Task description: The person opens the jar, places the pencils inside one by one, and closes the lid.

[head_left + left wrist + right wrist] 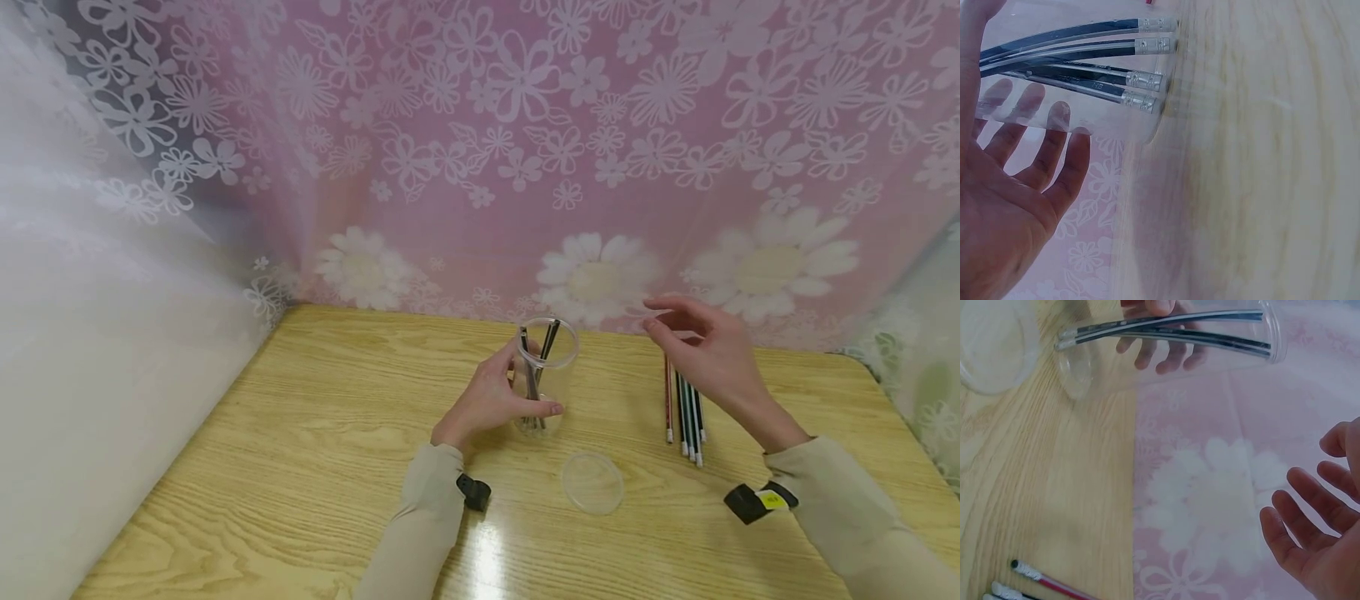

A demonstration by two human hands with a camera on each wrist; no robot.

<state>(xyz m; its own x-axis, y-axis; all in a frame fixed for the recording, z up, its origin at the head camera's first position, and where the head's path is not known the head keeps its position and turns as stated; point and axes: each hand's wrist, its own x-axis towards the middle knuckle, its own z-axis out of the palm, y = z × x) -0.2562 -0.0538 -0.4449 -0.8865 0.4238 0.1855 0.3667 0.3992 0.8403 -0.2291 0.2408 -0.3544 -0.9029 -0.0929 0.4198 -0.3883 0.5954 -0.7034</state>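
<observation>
Wrapped around a clear plastic jar (558, 392), my left hand (491, 396) holds it upright on the table, thumb across its front. Several dark pencils (1097, 47) lean inside, their eraser ends at the bottom, as the left wrist view shows. My right hand (712, 354) hovers over the far ends of a group of loose pencils (688, 417), fingers loosely bent and nothing between them. Among those loose ones is a reddish pencil (669, 400) at the left; the others are dark, with white erasers towards me.
A round clear lid (592, 483) lies flat on the wooden table (337, 450), in front of the jar. Right behind the table hangs a pink flowered curtain (465, 167), and a pale sheet (112, 333) closes off the left side.
</observation>
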